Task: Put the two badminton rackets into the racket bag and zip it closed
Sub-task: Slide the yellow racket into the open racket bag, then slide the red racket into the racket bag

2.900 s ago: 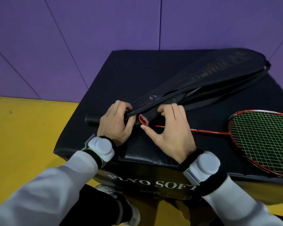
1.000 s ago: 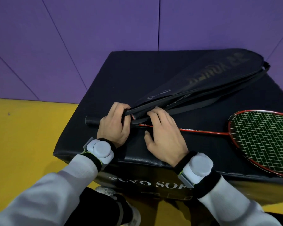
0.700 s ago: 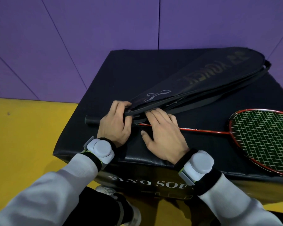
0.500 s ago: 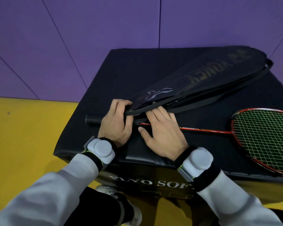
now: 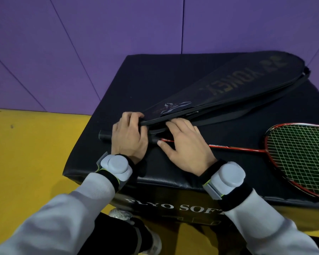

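Observation:
A black racket bag (image 5: 234, 89) lies diagonally across the black box, wide end at the far right. My left hand (image 5: 129, 137) grips its narrow near end, fingers curled over the edge. My right hand (image 5: 184, 150) lies flat beside it with its fingertips tucked under the bag's upper flap at the open seam; the thumb touches the racket's shaft. A red racket (image 5: 300, 157) with green-white strings lies outside the bag on the box, its head at the right and its black handle (image 5: 104, 135) sticking out left from under my left hand. No second racket shows.
The black padded box (image 5: 155, 83) stands on a yellow floor (image 5: 35, 162) against a purple padded wall (image 5: 118, 34). The bag's black strap (image 5: 256, 115) lies along its near side. My knee and a shoe (image 5: 122, 214) are below the box's front edge.
My right hand stopped pinching at the bag's narrow end and now lies flat with its fingertips in the seam. The upper flap lifted slightly. My left hand kept its grip.

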`<state>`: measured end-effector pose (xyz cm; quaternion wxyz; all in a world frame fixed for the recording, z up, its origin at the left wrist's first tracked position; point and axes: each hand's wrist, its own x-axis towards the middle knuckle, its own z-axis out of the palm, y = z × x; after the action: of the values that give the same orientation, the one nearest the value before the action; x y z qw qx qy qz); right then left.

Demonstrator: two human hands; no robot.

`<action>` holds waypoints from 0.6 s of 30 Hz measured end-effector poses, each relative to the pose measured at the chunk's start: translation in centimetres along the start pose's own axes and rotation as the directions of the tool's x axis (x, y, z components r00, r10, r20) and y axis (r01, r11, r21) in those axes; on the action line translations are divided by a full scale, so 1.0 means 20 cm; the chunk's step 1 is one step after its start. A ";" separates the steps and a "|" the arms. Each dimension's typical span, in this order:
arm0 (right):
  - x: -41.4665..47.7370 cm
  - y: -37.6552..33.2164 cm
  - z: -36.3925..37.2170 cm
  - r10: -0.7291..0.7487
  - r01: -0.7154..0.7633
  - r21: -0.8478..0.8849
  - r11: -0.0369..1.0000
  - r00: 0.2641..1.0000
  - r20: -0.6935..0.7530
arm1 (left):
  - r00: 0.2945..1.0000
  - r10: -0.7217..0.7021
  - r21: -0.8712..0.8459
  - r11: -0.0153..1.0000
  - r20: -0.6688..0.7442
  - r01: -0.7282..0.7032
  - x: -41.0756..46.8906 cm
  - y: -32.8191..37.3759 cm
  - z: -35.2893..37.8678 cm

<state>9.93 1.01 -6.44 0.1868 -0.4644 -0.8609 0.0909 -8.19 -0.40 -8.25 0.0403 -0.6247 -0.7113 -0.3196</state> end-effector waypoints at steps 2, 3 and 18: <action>-0.03 0.02 -0.02 -0.014 0.015 0.026 1.000 1.000 -0.005 | 1.000 -0.016 -0.012 1.000 0.000 0.016 0.00 0.00 0.00; -0.05 0.04 -0.04 -0.020 0.020 0.034 0.999 1.000 -0.007 | 1.000 -0.015 -0.025 1.000 0.002 0.015 0.00 0.00 0.00; -0.29 0.27 -0.15 0.029 -0.026 0.028 0.999 0.992 -0.125 | 0.952 0.306 0.034 0.952 -0.021 -0.305 -0.04 0.02 -0.02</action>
<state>18.06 -0.87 -6.88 0.2453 -0.4783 -0.8399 0.0753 -7.74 -1.32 -8.04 0.1078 -0.7222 -0.6104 -0.3069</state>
